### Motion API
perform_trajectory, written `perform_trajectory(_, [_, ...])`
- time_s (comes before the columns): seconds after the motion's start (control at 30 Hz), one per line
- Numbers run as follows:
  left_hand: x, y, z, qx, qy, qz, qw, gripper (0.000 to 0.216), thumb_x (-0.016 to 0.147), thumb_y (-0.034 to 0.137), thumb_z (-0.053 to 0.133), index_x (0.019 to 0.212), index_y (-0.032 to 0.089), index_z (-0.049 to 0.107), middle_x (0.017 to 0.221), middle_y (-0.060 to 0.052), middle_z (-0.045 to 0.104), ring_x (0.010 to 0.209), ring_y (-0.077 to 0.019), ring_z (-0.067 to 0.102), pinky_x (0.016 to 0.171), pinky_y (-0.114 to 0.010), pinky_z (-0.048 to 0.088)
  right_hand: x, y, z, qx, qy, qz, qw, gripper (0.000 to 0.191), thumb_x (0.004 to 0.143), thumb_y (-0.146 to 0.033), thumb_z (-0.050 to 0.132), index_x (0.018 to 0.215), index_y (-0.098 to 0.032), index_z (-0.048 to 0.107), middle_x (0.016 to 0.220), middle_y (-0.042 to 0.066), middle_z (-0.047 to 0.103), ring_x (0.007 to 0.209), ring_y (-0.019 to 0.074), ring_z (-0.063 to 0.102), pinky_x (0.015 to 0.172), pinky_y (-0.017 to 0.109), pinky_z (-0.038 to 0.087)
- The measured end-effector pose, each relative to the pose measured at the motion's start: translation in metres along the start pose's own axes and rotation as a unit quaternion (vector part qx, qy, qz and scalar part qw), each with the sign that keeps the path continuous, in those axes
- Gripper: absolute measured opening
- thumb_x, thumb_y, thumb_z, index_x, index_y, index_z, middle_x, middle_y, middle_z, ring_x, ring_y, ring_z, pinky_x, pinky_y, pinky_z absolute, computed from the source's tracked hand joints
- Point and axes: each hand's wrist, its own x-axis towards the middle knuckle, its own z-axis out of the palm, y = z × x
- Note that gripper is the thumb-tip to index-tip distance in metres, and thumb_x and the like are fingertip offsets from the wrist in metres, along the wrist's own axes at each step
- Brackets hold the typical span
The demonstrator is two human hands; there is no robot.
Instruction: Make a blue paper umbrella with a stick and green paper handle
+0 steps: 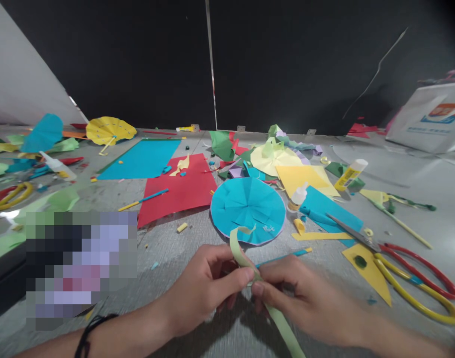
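My left hand (205, 288) and my right hand (294, 303) pinch a pale green paper strip (242, 252) between their fingers, just in front of me. One end of the strip curls up in a loop, and the other hangs down toward the floor. Beyond my fingertips lies a round blue folded paper disc (247, 209) with a lilac edge. To the right of my right hand rest scissors (409, 273) with red and yellow handles, their blades on a blue paper sheet (331, 216).
A red sheet (178, 186) and a blue sheet (141, 159) lie on the grey floor (167, 243) among paper scraps. A glue stick (350, 175), a small glue bottle (297, 198) and a yellow paper fan (111, 130) are there too. A blurred patch covers the left foreground.
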Motion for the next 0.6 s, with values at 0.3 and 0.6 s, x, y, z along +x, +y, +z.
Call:
perform_trajectory(0.3, [0.0025, -0.0017, -0.0020, -0.010, 0.018, 0.013, 1.000, 0.037, 0.084, 0.049, 0.074, 0.079, 0.014, 0.064, 0.058, 0.003, 0.053, 0.045, -0.0069, 0.045, 0.042, -0.017, 0.034, 0.0018, -0.0019, -0.0013, 0.009, -0.002, 0.005, 1.000, 0.048, 0.106, -0.044, 0.046, 0.077, -0.015, 0.072, 0.071, 0.004, 0.070, 0.069, 0.0148, 0.063, 0.063, 0.024, 0.046])
perform_trajectory(0.6, [0.0021, 0.0001, 0.0004, -0.034, 0.021, 0.010, 0.999, 0.035, 0.079, 0.044, 0.081, 0.073, 0.015, 0.063, 0.053, 0.007, 0.049, 0.042, -0.0056, 0.043, 0.040, -0.016, 0.032, -0.0021, -0.0037, -0.0020, -0.033, 0.018, 0.037, 0.999, 0.040, 0.089, -0.048, 0.070, 0.064, -0.019, 0.055, 0.062, -0.005, 0.045, 0.060, 0.0118, 0.045, 0.053, 0.023, 0.034])
